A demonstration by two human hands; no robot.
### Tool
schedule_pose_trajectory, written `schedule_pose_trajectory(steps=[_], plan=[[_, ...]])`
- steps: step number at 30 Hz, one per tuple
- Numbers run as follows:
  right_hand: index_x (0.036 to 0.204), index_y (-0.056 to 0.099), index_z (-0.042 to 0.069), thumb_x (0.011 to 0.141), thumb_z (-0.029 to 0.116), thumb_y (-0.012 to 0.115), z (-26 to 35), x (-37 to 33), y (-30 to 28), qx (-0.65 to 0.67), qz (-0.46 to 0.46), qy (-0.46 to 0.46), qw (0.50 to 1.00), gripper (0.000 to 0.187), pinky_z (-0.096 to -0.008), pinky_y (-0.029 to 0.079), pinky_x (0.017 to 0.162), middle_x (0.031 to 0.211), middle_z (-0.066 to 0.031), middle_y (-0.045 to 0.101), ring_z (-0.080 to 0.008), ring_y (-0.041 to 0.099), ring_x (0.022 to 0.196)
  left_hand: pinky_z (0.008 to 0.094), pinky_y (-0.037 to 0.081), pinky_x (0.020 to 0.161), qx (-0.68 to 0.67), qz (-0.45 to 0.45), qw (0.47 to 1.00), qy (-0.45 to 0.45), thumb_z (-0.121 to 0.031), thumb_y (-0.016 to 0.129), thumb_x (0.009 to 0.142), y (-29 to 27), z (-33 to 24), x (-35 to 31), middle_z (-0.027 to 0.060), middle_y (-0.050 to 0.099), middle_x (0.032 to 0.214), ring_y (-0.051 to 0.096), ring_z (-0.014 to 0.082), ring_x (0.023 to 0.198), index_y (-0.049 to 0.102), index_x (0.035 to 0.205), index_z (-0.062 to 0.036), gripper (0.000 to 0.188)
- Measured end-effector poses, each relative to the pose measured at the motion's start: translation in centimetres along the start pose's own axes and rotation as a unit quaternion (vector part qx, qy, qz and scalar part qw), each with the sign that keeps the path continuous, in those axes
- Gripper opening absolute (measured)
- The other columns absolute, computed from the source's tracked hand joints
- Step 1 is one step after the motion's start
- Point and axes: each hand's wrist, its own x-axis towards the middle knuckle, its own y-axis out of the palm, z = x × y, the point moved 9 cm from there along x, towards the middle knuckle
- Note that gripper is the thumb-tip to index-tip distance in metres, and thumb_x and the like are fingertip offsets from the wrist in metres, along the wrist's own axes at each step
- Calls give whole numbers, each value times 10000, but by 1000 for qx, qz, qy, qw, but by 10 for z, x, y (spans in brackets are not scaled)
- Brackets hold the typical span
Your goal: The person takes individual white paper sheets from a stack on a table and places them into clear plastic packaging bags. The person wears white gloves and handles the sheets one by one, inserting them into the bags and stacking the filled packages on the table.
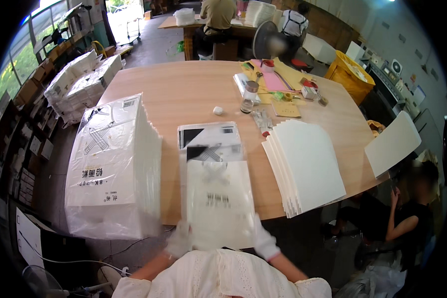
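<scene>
At the table's near edge I hold a pack of drawing paper (pixel 219 218) in a clear wrapper between white-gloved hands. My left hand (pixel 178 239) grips its left side and my right hand (pixel 266 242) its right side; both are blurred and their fingers partly hidden. The pack's far part overlaps other wrapped packs (pixel 183 130) with black corner marks lying on the table. To the left rises a tall stack of similar wrapped packs (pixel 104 154). Fanned bundles of plain white paper sheets (pixel 310 164) lie to the right, reaching the table's edge.
On the wooden table (pixel 174 84) stand a glass jar (pixel 249 97), a small white roundish object (pixel 217 110) and a cluttered yellow sheet (pixel 298 79). A person (pixel 412 218) sits at right, holding a white sheet or board (pixel 395 144) nearby cannot be confirmed. Two people work behind.
</scene>
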Motion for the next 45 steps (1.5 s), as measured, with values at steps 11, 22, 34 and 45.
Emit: schedule_pose_trajectory(steps=[11,22,34,45], plan=[[1323,401,191,847,347,500,-26,-22,16,-10,-87,-100,991,511,-492,480,625,759,-178,630,-371,615,695,337,482,675,-278,-65,954,-91,-33,505,761,-23,5,-17,143,600,742,608,247,745,557,844,-23,99],[1125,585,26,922,306,513,-95,72,96,567,-56,2,822,354,-307,476,801,1045,-70,617,-152,578,929,316,432,621,-171,-99,957,213,38,501,689,-92,-95,-12,116,507,720,524,215,663,480,726,0,57],[1114,555,-15,849,112,567,-92,36,47,517,-61,26,853,294,-248,449,795,993,-65,604,-115,566,882,423,459,797,-253,-119,959,-43,-259,584,818,-31,66,50,191,628,973,602,328,954,492,1055,-9,356],[1111,569,-7,867,196,540,-185,-8,72,479,-64,135,865,318,-282,470,764,960,-64,611,-136,561,866,414,405,919,54,-191,980,20,-288,523,786,-35,-4,228,155,549,1088,504,320,1052,569,1076,-82,359]])
